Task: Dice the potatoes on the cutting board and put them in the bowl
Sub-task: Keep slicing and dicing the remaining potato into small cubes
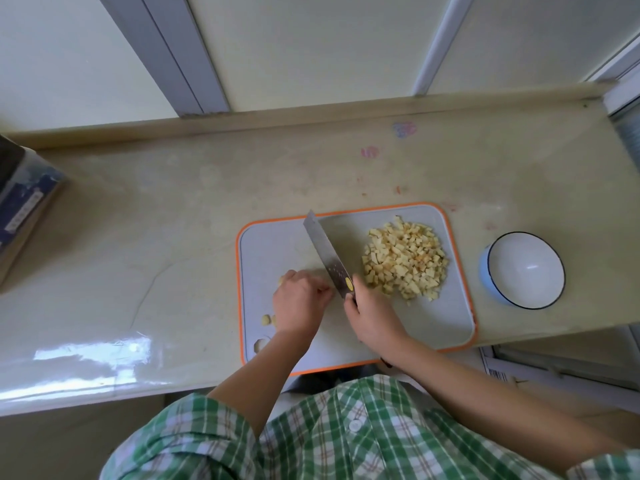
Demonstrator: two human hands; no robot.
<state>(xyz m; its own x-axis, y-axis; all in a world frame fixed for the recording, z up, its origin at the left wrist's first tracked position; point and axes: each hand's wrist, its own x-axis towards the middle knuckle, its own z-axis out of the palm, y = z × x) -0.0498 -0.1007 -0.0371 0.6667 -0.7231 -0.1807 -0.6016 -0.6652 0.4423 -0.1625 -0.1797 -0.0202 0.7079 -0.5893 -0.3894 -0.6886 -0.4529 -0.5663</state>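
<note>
One knife (327,254) is gripped in the right hand (372,315), blade on the cutting board (433,327) beside the left hand (301,301), whose fingers are curled over a half-hidden potato piece (281,280). One diced potato pile (405,259) is heaped near the board's right edge. One bowl (523,270) is set just beyond, and open counter (138,237) is left on the other side.

On my feed the tabletop (173,237) looked like pale polished stone, glossy enough to throw glare along its near edge. The cutting board (277,244) read as matt grey plastic with a smooth orange rim. The knife (327,254) blade was brushed metal with a dull sheen. The diced potato (405,261) showed damp-looking, matt cut faces, and so did the potato (281,280) left uncut. The bowl (526,268) was glossy, glazed-looking ware. The shirt (346,438) was woven checked cloth, and the box (20,209) printed card.
</note>
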